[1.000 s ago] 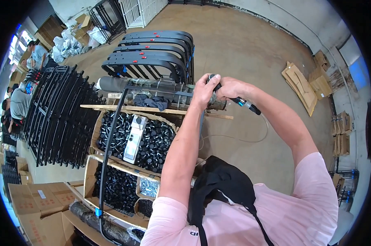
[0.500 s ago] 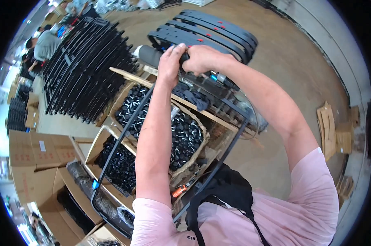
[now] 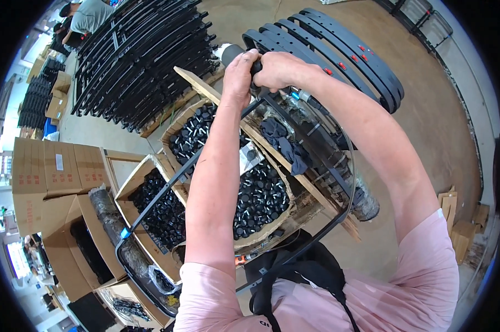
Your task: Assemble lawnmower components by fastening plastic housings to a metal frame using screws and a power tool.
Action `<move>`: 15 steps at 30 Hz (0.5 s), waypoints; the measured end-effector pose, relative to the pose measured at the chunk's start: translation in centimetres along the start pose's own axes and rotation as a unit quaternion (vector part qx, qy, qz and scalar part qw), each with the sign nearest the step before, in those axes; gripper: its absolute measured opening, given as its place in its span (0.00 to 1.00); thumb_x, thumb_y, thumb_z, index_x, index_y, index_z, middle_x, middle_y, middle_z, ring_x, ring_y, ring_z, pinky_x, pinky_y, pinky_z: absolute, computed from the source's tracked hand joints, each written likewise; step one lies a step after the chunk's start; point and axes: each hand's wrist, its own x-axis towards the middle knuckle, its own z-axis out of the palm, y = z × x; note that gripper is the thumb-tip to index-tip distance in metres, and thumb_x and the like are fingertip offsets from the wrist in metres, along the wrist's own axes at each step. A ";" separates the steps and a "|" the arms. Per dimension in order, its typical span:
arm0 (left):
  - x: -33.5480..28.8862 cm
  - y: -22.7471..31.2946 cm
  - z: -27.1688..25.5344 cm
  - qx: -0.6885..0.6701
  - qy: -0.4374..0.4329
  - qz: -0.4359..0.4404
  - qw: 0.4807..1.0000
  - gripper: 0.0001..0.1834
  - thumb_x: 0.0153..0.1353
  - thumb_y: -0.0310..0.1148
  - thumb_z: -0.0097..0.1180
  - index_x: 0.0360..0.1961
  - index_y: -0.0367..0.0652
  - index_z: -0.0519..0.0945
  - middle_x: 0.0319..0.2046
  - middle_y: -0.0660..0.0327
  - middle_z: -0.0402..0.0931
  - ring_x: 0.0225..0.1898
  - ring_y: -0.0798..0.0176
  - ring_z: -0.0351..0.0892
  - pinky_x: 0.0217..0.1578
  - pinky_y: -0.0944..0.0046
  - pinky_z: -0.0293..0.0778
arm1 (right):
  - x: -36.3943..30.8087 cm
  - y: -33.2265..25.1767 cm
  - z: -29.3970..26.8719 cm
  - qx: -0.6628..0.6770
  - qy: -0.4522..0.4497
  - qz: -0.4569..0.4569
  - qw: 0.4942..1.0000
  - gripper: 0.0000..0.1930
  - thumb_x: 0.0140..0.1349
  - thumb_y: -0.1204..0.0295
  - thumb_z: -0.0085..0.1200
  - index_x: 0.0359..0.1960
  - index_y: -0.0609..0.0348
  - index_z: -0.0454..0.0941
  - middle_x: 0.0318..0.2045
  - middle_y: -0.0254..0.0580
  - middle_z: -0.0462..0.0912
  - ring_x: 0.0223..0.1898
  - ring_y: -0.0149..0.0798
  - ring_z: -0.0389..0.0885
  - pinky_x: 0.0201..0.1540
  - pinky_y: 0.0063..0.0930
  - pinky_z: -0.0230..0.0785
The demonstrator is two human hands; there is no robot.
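My left hand [image 3: 240, 77] is wrapped round a grey, round-bodied power tool [image 3: 233, 53] beyond the boxes. Closed against the tool's dark grip is my right hand [image 3: 280, 71], its fingers mostly hidden. A silver and blue hose fitting [image 3: 308, 98] shows below my right wrist, and a thin hose [image 3: 350, 182] curves down from that area. Under my arms lies a black metal tube frame [image 3: 310, 240], one corner close to both hands. The tool's working end and what it touches cannot be made out.
Below my left forearm, open boxes hold black-headed bolts [image 3: 261, 193] and small black parts [image 3: 156, 213]. Stacked black frames [image 3: 145, 61] stand far left, curved grey panels [image 3: 338, 50] far right. A dark cloth [image 3: 283, 144] lies beside a wooden board [image 3: 197, 86]. Cardboard cartons [image 3: 56, 166] stand left.
The view has shifted, so the boxes and panels sit elsewhere in it. Both hands keep hold of the power tool, which is now nearer the frame's corner.
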 end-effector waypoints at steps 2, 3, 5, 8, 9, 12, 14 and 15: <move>-0.1 0.1 -0.2 0.000 0.003 -0.002 1.000 0.14 0.73 0.40 0.59 0.43 0.38 0.84 0.37 0.63 0.81 0.38 0.67 0.78 0.43 0.64 0.76 | -0.3 -0.5 -0.1 -0.001 0.003 -0.012 1.000 0.16 0.57 0.61 0.55 0.32 0.61 0.88 0.29 0.42 0.90 0.37 0.43 0.89 0.44 0.41 0.79; 0.0 0.1 0.1 -0.004 -0.006 -0.004 1.000 0.14 0.72 0.40 0.60 0.42 0.38 0.84 0.37 0.64 0.81 0.38 0.68 0.78 0.43 0.64 0.75 | -0.4 -0.2 -0.3 -0.004 0.012 -0.016 1.000 0.19 0.59 0.58 0.56 0.32 0.64 0.87 0.29 0.43 0.90 0.34 0.42 0.89 0.41 0.41 0.79; -0.2 0.1 0.6 -0.007 -0.014 -0.013 1.000 0.14 0.72 0.41 0.60 0.42 0.38 0.84 0.37 0.64 0.81 0.38 0.68 0.77 0.42 0.64 0.75 | 0.0 0.5 0.2 -0.010 0.016 -0.017 1.000 0.19 0.60 0.58 0.54 0.31 0.65 0.87 0.28 0.45 0.89 0.34 0.44 0.89 0.41 0.43 0.79; -0.4 -0.3 -0.7 0.022 -0.014 0.003 1.000 0.15 0.72 0.42 0.61 0.42 0.40 0.84 0.37 0.65 0.80 0.39 0.69 0.77 0.42 0.65 0.74 | -0.5 -0.4 -0.1 -0.015 -0.028 -0.005 0.999 0.20 0.59 0.63 0.51 0.42 0.65 0.87 0.35 0.54 0.90 0.43 0.51 0.90 0.47 0.44 0.79; -0.5 -0.5 -0.6 0.021 -0.013 0.005 1.000 0.15 0.72 0.42 0.61 0.42 0.40 0.84 0.37 0.65 0.80 0.39 0.69 0.77 0.42 0.65 0.74 | -0.5 0.0 0.1 -0.017 -0.027 -0.006 0.999 0.20 0.59 0.63 0.51 0.42 0.65 0.87 0.35 0.54 0.90 0.43 0.51 0.90 0.47 0.44 0.79; -0.8 -0.9 -0.2 0.032 -0.020 0.011 0.999 0.14 0.71 0.43 0.61 0.42 0.41 0.83 0.38 0.65 0.81 0.39 0.69 0.77 0.43 0.65 0.75 | -0.1 0.8 0.9 -0.037 -0.011 -0.010 0.999 0.21 0.60 0.61 0.50 0.42 0.66 0.88 0.36 0.54 0.90 0.43 0.51 0.90 0.48 0.43 0.79; -1.3 -1.0 0.4 0.030 -0.015 -0.002 0.999 0.14 0.71 0.42 0.61 0.43 0.41 0.83 0.38 0.65 0.81 0.39 0.69 0.77 0.43 0.65 0.75 | 0.4 1.8 1.7 -0.013 -0.002 -0.008 1.000 0.20 0.60 0.59 0.52 0.35 0.67 0.87 0.30 0.53 0.88 0.37 0.49 0.89 0.44 0.43 0.79; -1.5 -1.0 0.3 0.032 -0.007 -0.015 0.999 0.14 0.70 0.42 0.61 0.44 0.41 0.83 0.38 0.65 0.81 0.38 0.69 0.77 0.43 0.65 0.75 | 0.4 1.7 2.0 0.012 0.006 -0.011 1.000 0.22 0.61 0.57 0.54 0.29 0.69 0.85 0.24 0.52 0.86 0.31 0.47 0.88 0.40 0.43 0.78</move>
